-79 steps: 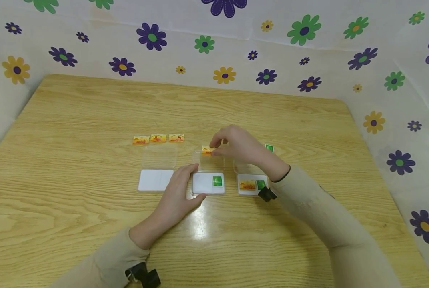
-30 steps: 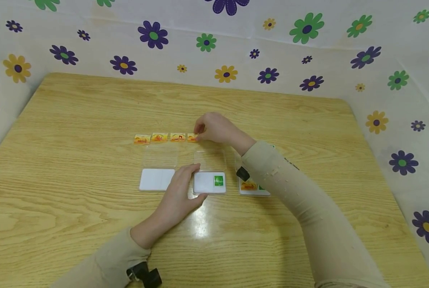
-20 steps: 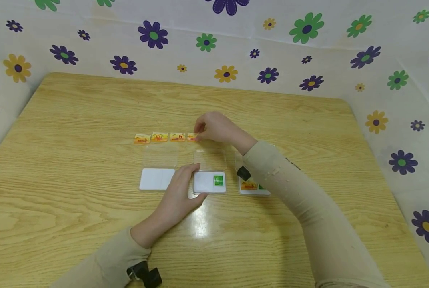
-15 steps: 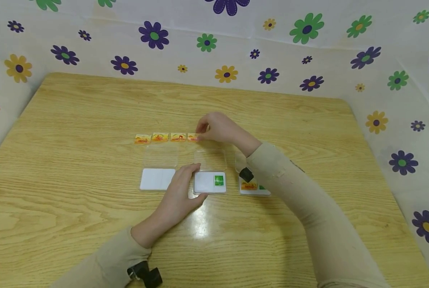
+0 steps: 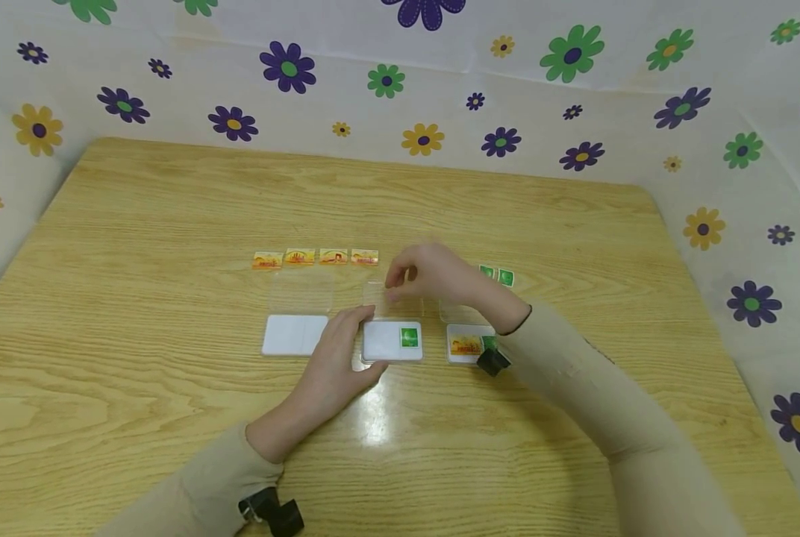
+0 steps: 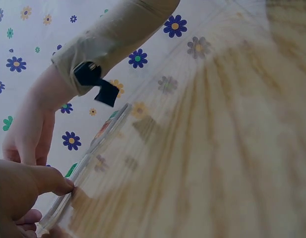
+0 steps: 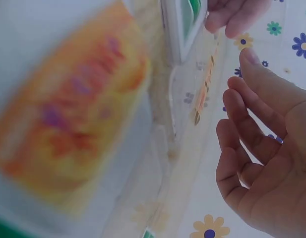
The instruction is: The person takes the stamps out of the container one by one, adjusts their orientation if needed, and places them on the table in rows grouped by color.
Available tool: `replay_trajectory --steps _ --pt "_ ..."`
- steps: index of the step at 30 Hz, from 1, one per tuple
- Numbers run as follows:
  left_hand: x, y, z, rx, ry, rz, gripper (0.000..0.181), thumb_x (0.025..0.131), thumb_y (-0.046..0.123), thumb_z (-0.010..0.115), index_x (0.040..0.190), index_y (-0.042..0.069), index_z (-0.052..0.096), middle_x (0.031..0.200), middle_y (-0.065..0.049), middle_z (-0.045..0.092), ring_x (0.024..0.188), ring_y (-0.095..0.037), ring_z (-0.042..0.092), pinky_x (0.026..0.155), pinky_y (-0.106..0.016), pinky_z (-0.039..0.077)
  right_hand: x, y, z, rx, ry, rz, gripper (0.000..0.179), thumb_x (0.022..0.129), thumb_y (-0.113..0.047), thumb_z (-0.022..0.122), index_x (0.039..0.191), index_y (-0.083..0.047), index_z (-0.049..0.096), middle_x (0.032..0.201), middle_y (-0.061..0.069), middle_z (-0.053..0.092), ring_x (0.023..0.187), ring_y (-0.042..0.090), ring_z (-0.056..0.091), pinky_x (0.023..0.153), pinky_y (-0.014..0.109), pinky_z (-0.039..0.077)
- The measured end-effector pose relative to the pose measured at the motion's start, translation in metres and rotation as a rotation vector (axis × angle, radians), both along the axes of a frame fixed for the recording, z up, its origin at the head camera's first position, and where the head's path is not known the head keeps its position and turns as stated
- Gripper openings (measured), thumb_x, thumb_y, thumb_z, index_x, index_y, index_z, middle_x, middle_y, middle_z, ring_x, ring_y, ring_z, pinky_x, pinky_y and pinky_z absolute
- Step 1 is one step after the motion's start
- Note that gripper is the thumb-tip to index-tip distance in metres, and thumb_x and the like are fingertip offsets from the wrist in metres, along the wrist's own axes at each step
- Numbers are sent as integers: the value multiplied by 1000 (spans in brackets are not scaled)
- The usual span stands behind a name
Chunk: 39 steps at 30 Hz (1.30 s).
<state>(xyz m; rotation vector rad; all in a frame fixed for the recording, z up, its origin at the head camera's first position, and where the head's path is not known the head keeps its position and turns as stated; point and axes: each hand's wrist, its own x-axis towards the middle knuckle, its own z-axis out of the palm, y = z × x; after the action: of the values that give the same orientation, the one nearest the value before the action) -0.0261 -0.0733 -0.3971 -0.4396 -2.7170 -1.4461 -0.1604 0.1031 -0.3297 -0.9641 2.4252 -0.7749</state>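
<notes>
My left hand [image 5: 336,358] holds the middle clear plastic case [image 5: 381,341] at its left end, thumb at the near edge and fingers at the far edge. The case has a white insert with one green stamp [image 5: 410,338] at its right, and its transparent lid lies flipped back behind it. Over that lid is my right hand [image 5: 433,276], fingers loosely bent; the right wrist view shows nothing between its thumb [image 7: 267,74] and fingers. Several orange-yellow stamps lie in a row behind the cases, the rightmost stamp [image 5: 365,257] back and left of my right hand.
A case with a plain white insert [image 5: 286,335] lies to the left, its lid [image 5: 302,291] flipped back. The right-hand case carries an orange stamp [image 5: 465,345] and a partly covered green one. Two green stamps [image 5: 505,278] lie behind it. Flowered cloth [image 5: 386,37] backs the wooden table.
My right hand carried an orange stamp to the right end of the row, released it there, and has drawn back nearer and to the right. My left hand has stayed on the middle case.
</notes>
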Motion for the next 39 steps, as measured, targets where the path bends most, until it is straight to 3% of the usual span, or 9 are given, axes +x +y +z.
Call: replay_trajectory --steps 6,17,39 --pt "0 0 0 -5 2 3 70 76 7 79 135 -2 43 128 -15 50 120 -29 43 102 -43 37 19 17 -3 -11 -16 32 8 81 -19 78 83 -15 72 83 -7 64 79 14 55 72 29 49" --pt "0 0 1 0 -12 -4 69 77 9 78 135 -3 43 127 -14 50 118 -27 44 100 -42 39 41 30 -12 -4 6 50 19 75 -20 82 87 -11 71 86 -4 62 74 13 54 64 25 49" --pt "0 1 1 -8 -12 -4 69 77 9 78 135 -2 43 129 -14 50 121 -27 43 102 -43 38 49 32 -16 10 67 62 14 77 -16 81 87 -12 71 88 -6 62 76 12 55 66 25 48"
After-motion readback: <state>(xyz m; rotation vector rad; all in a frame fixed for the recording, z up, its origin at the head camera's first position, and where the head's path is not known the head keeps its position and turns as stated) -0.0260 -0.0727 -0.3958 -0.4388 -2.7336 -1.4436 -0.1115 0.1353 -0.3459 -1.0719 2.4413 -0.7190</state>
